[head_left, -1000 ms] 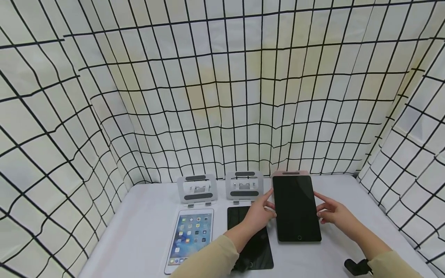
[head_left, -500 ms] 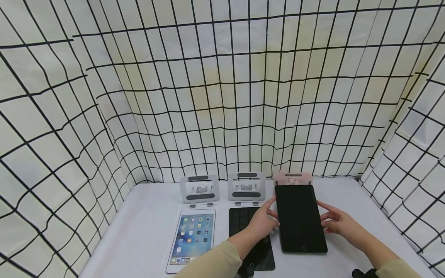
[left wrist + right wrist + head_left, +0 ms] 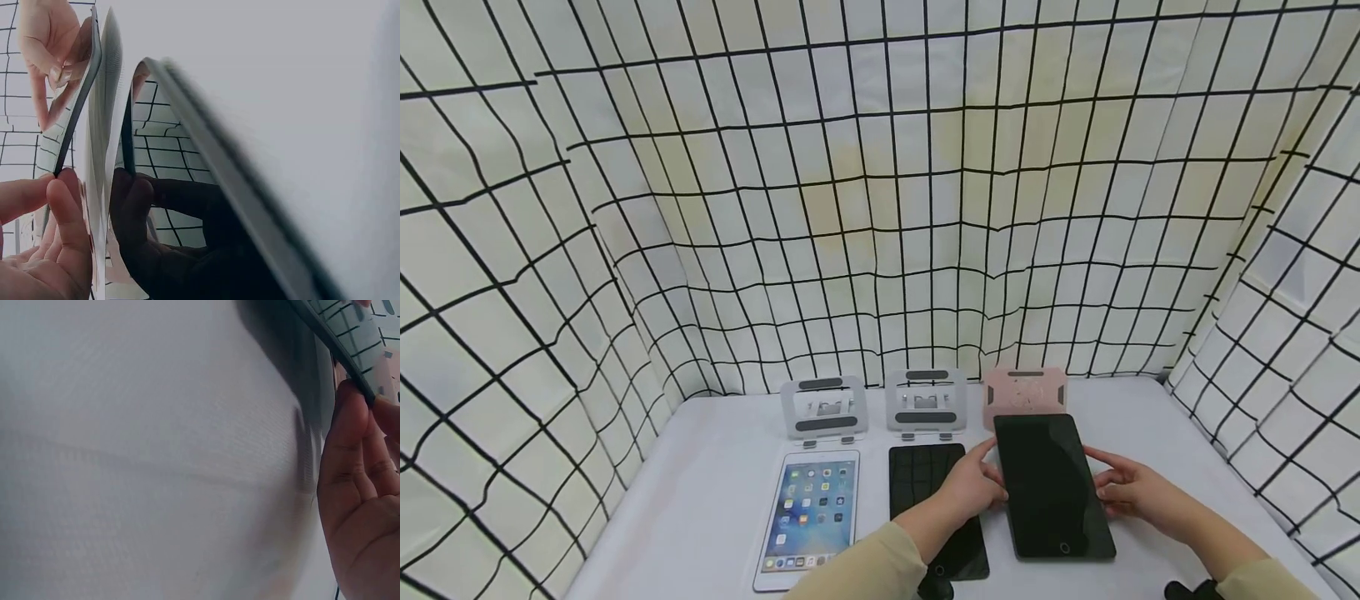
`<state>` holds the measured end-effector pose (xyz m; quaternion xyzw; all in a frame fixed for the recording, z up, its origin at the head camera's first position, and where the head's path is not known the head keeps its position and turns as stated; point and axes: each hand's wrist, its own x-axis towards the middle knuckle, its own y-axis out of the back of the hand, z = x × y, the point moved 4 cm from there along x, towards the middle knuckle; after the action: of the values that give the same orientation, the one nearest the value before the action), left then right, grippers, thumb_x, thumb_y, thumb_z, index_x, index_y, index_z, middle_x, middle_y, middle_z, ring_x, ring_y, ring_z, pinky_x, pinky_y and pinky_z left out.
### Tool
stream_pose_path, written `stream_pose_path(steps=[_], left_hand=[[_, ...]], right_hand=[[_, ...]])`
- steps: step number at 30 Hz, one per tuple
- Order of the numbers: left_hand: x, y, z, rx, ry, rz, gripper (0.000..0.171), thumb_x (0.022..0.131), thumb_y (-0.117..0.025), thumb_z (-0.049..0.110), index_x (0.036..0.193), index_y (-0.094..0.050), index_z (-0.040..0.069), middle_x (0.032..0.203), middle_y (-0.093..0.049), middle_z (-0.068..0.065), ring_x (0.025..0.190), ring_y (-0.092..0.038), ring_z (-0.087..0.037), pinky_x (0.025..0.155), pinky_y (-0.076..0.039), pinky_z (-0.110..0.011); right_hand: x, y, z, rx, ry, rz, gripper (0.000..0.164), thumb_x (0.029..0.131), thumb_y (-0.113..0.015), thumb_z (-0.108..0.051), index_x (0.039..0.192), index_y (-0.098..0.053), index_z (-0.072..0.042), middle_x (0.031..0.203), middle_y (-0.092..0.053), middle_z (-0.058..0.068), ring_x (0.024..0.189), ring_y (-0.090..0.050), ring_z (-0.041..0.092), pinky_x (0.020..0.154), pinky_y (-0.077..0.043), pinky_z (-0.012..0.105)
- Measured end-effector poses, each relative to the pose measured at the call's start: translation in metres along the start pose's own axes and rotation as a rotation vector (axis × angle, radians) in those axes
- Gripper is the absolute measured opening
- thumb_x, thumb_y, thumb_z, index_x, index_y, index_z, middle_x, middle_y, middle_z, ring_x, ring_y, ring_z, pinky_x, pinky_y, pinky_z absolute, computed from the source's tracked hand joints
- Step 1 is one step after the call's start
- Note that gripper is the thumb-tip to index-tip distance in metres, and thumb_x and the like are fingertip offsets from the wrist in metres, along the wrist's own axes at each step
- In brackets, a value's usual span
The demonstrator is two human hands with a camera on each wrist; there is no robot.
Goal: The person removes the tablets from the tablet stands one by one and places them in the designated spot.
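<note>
A black-screened tablet [image 3: 1051, 487] is held between both hands, tilted, in front of the pink tablet stand [image 3: 1024, 390]. My left hand [image 3: 972, 485] pinches its left edge between thumb and fingers; the left wrist view shows this hand [image 3: 53, 240] closely. On the opposite edge, my right hand [image 3: 1138, 496] pinches with thumb and fingertips, as the right wrist view of the hand [image 3: 362, 500] confirms. Whether the tablet's lower end touches the table cannot be told. A second black tablet [image 3: 917, 475] lies flat beneath my left forearm, partly hidden by it.
A white tablet [image 3: 812, 508] with a lit screen of icons lies flat at the left. Behind the flat tablets stand two grey tablet stands, one left [image 3: 824, 410] and one in the middle [image 3: 927, 404]. A white curtain [image 3: 940, 192] with black grid lines surrounds the white table [image 3: 692, 492].
Both hands have brought the black tablet down from the pink stand toward me and slightly right. The stand, earlier almost covered, now shows. Both grips stay on the tablet's edges.
</note>
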<state>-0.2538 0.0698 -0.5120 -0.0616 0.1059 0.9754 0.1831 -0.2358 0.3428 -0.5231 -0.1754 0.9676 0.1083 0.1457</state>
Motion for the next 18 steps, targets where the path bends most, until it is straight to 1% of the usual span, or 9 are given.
stream_pose_path(steps=[3, 10, 14, 18], left_hand=[[0.000, -0.003, -0.001, 0.007, 0.020, -0.007, 0.088, 0.073, -0.068, -0.020, 0.151, -0.041, 0.011, 0.076, -0.064, -0.004, 0.057, -0.058, -0.016, 0.052, -0.052, -0.031], [-0.004, -0.009, -0.001, 0.069, 0.069, -0.038, 0.082, 0.078, -0.070, -0.016, 0.151, -0.040, 0.006, 0.074, -0.062, -0.004, 0.054, -0.058, -0.017, 0.053, -0.053, -0.031], [-0.007, -0.013, 0.000, 0.082, 0.083, -0.049, 0.080, 0.078, -0.071, -0.016, 0.150, -0.040, 0.003, 0.072, -0.061, -0.005, 0.052, -0.058, -0.015, 0.052, -0.053, -0.030], [-0.008, -0.017, -0.003, 0.091, 0.115, -0.062, 0.078, 0.078, -0.069, -0.017, 0.148, -0.040, 0.001, 0.070, -0.064, -0.008, 0.049, -0.057, -0.014, 0.050, -0.052, -0.028]], right_hand=[[-0.003, 0.000, 0.001, 0.017, -0.010, -0.012, 0.083, 0.092, -0.064, -0.006, 0.156, -0.012, 0.002, 0.104, -0.065, 0.009, 0.082, -0.062, 0.021, 0.074, -0.055, 0.034], [-0.010, 0.001, -0.001, 0.060, -0.008, -0.087, 0.080, 0.094, -0.061, -0.004, 0.154, -0.010, 0.006, 0.102, -0.064, 0.008, 0.080, -0.061, 0.018, 0.073, -0.054, 0.033], [-0.014, 0.001, 0.000, 0.083, -0.051, -0.096, 0.081, 0.094, -0.062, -0.005, 0.154, -0.009, 0.007, 0.102, -0.063, 0.008, 0.081, -0.061, 0.018, 0.074, -0.054, 0.034], [-0.016, 0.002, 0.002, 0.094, -0.088, -0.105, 0.082, 0.093, -0.062, -0.005, 0.154, -0.009, 0.008, 0.102, -0.063, 0.009, 0.083, -0.062, 0.019, 0.075, -0.054, 0.033]])
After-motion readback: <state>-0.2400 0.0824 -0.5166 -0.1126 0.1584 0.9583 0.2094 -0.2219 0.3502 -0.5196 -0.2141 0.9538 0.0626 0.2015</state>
